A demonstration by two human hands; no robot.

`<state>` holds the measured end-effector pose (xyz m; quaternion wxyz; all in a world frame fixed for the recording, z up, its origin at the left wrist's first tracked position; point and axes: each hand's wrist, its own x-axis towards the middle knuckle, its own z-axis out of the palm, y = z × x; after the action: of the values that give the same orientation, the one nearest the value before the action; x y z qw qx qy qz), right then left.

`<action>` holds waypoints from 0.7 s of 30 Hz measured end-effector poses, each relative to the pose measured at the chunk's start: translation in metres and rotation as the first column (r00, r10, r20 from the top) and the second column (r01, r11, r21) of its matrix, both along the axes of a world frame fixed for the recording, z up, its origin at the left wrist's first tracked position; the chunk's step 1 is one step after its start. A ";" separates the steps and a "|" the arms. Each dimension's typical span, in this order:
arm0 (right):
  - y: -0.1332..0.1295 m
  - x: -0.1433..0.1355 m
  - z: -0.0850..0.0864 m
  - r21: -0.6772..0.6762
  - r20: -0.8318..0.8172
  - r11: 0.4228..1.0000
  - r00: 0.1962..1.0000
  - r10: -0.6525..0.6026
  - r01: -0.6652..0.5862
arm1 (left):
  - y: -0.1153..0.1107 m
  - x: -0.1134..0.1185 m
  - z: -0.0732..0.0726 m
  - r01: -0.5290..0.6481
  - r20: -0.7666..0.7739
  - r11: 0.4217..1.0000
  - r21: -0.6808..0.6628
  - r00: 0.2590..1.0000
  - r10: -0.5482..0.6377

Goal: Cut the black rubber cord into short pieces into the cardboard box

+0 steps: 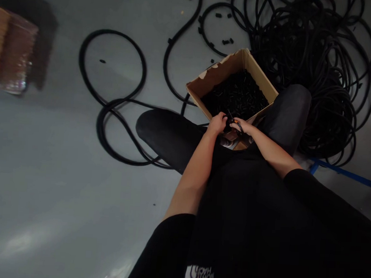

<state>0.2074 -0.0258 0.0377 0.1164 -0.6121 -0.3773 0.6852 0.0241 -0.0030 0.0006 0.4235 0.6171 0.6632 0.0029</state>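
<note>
An open cardboard box [228,66] stands on the floor between my bent legs, with many short black pieces [239,92] inside. At its near edge, my left hand [217,123] has its fingers closed round something dark, too small to name. Just to the right, my right hand [242,126] grips a tool with orange and black handles [238,124], which looks like a cutter. The tool's tip points toward my left hand, over the box's near rim. A black hose [183,109] runs in from the left near my leg.
A large tangle of black hose [328,102] lies right of the box. Looser loops [144,74] lie on the grey floor at the left. Small black pieces [225,42] are scattered beyond the box. A cardboard box with plastic [16,55] sits far left; blue tape [354,177] marks the right floor.
</note>
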 end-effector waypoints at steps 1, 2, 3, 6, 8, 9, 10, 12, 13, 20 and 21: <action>0.000 0.000 0.000 -0.003 -0.002 1.000 1.000 -0.008 0.008 | 0.000 0.000 0.000 0.005 0.001 1.000 0.003 1.000 -0.005; 0.000 0.001 -0.001 -0.006 0.000 1.000 1.000 -0.018 0.018 | 0.000 -0.001 0.000 0.011 0.001 1.000 0.005 1.000 -0.011; 0.001 0.001 -0.002 -0.011 0.005 0.999 1.000 -0.030 0.030 | 0.000 -0.001 0.001 0.018 0.001 1.000 0.008 1.000 -0.018; 0.002 0.001 -0.005 -0.014 0.031 0.998 0.997 -0.066 0.066 | 0.001 -0.003 0.002 0.036 -0.001 0.999 0.016 0.999 -0.036; 0.002 0.002 -0.008 -0.010 0.035 0.997 0.997 -0.074 0.075 | 0.001 -0.003 0.003 0.043 -0.008 0.999 0.022 0.999 -0.043; 0.003 0.002 -0.010 -0.007 0.030 0.997 0.997 -0.077 0.077 | 0.001 -0.004 0.003 0.045 -0.012 0.999 0.024 0.999 -0.044; 0.003 0.002 -0.011 -0.002 0.022 0.997 0.997 -0.079 0.079 | 0.000 -0.004 0.004 0.046 -0.017 0.999 0.024 0.999 -0.046; 0.002 0.003 -0.012 0.006 0.012 0.997 0.996 -0.083 0.083 | 0.000 -0.003 0.005 0.051 -0.025 0.998 0.022 0.998 -0.051; 0.002 0.003 -0.013 0.007 0.012 0.997 0.996 -0.083 0.083 | 0.000 -0.003 0.005 0.053 -0.029 0.998 0.021 0.998 -0.052; 0.002 0.003 -0.013 0.010 0.007 0.999 0.999 -0.042 0.042 | 0.000 -0.002 0.007 0.052 -0.051 0.999 0.008 0.997 -0.051; 0.002 0.004 -0.014 0.011 0.004 0.999 0.999 -0.043 0.043 | 0.000 -0.002 0.007 0.057 -0.047 0.998 0.008 0.997 -0.056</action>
<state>0.2110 -0.0234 0.0240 0.1336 -0.6208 -0.3681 0.6792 0.0224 -0.0026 0.0072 0.4050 0.6375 0.6551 -0.0202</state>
